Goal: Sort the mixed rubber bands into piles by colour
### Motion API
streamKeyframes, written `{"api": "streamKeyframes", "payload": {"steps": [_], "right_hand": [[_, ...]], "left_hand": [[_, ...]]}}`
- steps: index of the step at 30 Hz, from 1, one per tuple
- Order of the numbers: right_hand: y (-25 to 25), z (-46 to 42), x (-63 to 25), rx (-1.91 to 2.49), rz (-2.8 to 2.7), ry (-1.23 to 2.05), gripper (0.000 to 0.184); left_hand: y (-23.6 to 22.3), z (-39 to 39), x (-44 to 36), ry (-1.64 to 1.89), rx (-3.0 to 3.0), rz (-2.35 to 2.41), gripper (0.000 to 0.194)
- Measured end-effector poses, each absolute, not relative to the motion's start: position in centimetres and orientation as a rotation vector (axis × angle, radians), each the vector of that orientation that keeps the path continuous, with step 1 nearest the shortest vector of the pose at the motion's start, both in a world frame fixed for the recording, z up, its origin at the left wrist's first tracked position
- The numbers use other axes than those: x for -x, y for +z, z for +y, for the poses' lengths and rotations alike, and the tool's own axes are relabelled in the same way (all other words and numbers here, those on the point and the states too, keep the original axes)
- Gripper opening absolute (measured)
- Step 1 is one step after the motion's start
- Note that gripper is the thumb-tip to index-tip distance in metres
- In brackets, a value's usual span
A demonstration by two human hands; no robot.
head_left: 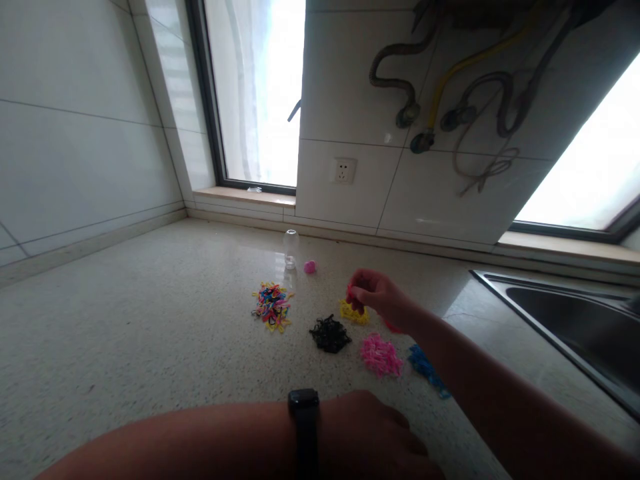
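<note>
My right hand [373,292] is closed in a pinch above the yellow rubber band pile [355,313]. A bit of a red rubber band [350,291] shows at its fingertips. My left hand [373,437], with a black watch on the wrist, rests low in front, fingers loosely stretched and partly cut off by the frame's bottom edge. Around the hands lie a black rubber band pile [330,334], a pink pile [381,355] and a blue pile [427,370]. A red pile [393,327] is mostly hidden behind my right wrist. Farther left sits a mixed-colour pile [273,307].
Near the back wall, a small clear bottle [291,250] stands beside a pink cap-like piece [310,267]. A metal sink [560,347] is set into the speckled counter [150,333] at right. Pipes [435,87] and a wall socket [345,171] are behind.
</note>
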State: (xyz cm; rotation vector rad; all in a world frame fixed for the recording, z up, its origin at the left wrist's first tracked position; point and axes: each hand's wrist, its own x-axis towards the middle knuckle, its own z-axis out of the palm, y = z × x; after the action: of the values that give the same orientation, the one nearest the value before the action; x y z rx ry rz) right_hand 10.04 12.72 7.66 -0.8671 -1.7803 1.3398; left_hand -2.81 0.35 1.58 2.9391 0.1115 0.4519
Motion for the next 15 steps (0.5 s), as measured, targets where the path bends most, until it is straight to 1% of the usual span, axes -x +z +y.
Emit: {"api": "streamKeyframes", "payload": {"steps": [4, 7, 11, 15], "right_hand": [[8.1, 10.5, -15.9, 0.950, -1.683, 1.259, 0.018], [7.4, 9.6, -18.5, 0.941, -1.605, 1.199, 0.021], [6.2, 9.2, -19.1, 0.859, -1.513, 1.193, 0.018], [6.2, 8.7, -18.6, 0.773, -1.520, 1.218, 0.026]], "left_hand": [[2.1, 0.5, 2.6, 0.457, -2.814, 0.163, 0.027], [2.4, 0.4, 2.5, 0.425, -2.757, 0.239, 0.024], [2.9, -0.1, 2.4, 0.407, -2.749, 0.312, 0.026], [2.9, -0.5, 2.2, 0.398, -2.785, 0.337, 0.025]]}}
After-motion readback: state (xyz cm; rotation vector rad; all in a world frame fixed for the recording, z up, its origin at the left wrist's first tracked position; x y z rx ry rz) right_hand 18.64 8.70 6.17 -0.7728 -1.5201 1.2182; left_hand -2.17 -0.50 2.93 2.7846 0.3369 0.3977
